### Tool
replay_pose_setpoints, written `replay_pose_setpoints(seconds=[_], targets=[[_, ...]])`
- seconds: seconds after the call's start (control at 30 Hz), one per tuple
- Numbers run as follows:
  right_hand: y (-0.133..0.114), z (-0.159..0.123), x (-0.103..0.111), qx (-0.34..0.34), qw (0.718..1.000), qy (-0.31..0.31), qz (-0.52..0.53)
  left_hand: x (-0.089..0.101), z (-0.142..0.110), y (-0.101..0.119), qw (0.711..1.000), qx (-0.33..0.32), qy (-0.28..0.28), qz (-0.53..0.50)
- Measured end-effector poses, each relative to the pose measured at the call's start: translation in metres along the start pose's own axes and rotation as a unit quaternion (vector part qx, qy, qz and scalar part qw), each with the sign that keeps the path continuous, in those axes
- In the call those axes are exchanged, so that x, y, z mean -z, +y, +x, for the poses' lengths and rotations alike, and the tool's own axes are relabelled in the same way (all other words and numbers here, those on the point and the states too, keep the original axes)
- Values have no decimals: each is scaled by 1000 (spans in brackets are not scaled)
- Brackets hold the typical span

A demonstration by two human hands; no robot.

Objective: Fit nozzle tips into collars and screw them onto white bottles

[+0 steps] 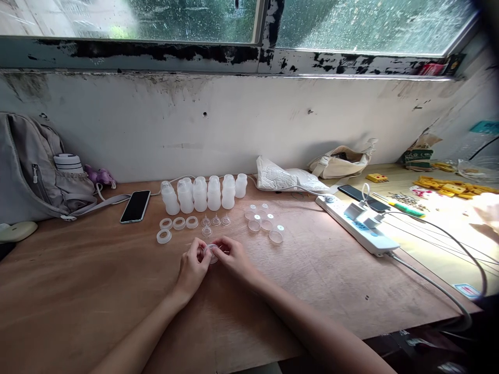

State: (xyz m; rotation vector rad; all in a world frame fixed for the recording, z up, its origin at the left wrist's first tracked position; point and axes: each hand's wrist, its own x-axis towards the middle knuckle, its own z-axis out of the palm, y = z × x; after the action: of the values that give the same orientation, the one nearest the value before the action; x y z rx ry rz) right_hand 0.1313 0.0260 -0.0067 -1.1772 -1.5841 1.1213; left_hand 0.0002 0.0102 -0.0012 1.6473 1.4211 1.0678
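Wooden table under a rain-streaked window — left hand and right hand pinching one clear ring mid-table. Six small bottles standing capless toward the back edge — loose rings, nipples and caps waiting.

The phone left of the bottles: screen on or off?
Off. The phone lies flat, face up on the table, its screen uniformly black.

Fingers of both hands hide most of a small clear plastic ring. At the right edge, a blurred, overexposed co-worker's hand is cut off by the frame.
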Motion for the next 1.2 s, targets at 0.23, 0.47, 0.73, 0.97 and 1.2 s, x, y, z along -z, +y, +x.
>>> replay_pose_setpoints(seconds=[0.23,0.47,0.73,0.97,1.2], targets=[[4,3,6,7,1000,-7,-8,7,9,-2,1000,1,-29,3],[2,7,12,13,1000,-13,-13,8,11,-4,999,-1,-36,-16],[1,5,9,-1,1000,-24,18,7,7,-3,999,-12,-39,-35],[-2,4,8,12,1000,-19,-21,5,6,-2,998,2,-39,-41],[2,5,6,14,999,-1,-30,4,7,-5,999,5,-39,-35]])
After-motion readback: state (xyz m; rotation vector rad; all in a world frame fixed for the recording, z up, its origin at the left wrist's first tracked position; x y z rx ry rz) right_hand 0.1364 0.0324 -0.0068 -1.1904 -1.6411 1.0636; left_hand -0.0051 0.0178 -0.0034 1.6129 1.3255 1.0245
